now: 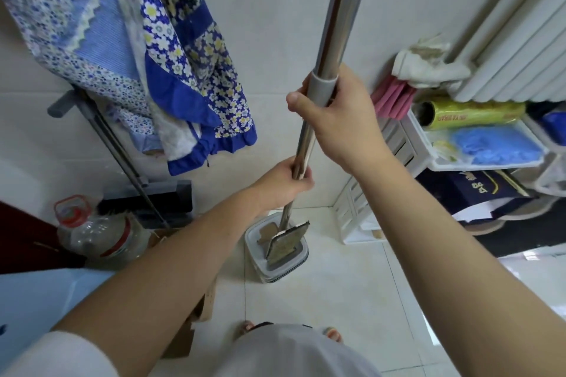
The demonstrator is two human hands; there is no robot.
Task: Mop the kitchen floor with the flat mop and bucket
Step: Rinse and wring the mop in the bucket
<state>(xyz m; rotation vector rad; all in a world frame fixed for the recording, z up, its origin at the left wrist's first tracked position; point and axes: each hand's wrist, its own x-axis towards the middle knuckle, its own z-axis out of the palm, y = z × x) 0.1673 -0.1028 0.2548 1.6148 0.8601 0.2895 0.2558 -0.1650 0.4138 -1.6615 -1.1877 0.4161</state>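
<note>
The flat mop's steel handle (pixel 335 24) runs almost upright through the middle of the view. My right hand (pixel 333 119) grips it at the grey collar. Lower down, my left hand (pixel 288 180) is closed around the same pole. The mop's flat head (pixel 288 243) hangs folded and vertical, its lower end inside a slot of the small grey-and-white bucket (pixel 301 263). The bucket stands on the cream tiled floor (pixel 352 291) near the wall corner. Whether the head touches the bucket's bottom is hidden.
Blue floral cloths (pixel 171 49) hang at the left above a broom and dustpan (pixel 147 196) and a large plastic bottle (pixel 92 232). A white shelf rack (pixel 477 144) with rolls, blue gloves and bags stands at the right under a radiator (pixel 517 40). My feet (pixel 245 327) are below.
</note>
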